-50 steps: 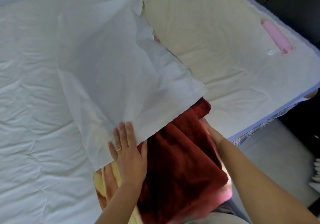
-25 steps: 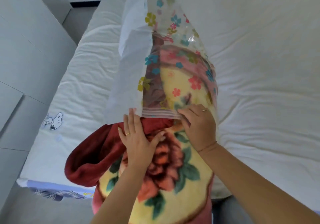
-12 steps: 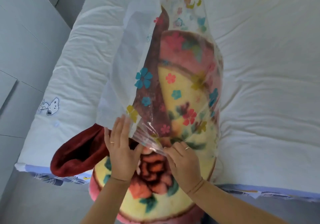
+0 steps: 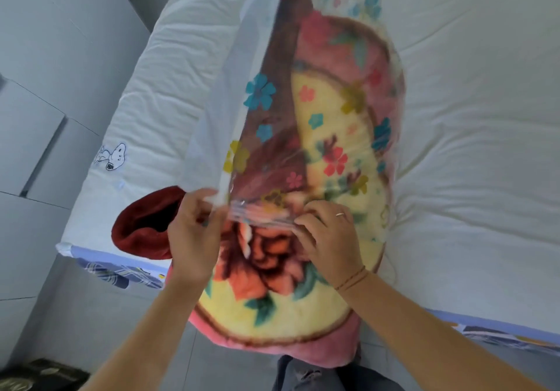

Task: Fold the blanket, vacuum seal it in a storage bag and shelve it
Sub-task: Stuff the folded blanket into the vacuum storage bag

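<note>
A folded plush blanket (image 4: 272,306), yellow and pink with a big orange flower and a dark red underside, lies on the bed with its near end hanging over the edge. A clear storage bag (image 4: 318,112) printed with small coloured flowers covers its far two thirds. My left hand (image 4: 194,233) pinches the bag's open rim at the left. Curled over the same rim at the right, the fingers of my right hand (image 4: 330,239) grip it. A dark red fold of the blanket (image 4: 142,227) sticks out to the left of the bag.
The bed (image 4: 472,154) has a white wrinkled sheet with a small cartoon dog print (image 4: 113,156) near its left edge. Grey tiled floor (image 4: 45,93) lies to the left and below. A dark object (image 4: 36,375) sits at the bottom left corner.
The bag has been drawn further down over the blanket toward me. Both hands went from lying flat on the blanket to gripping the bag's rim.
</note>
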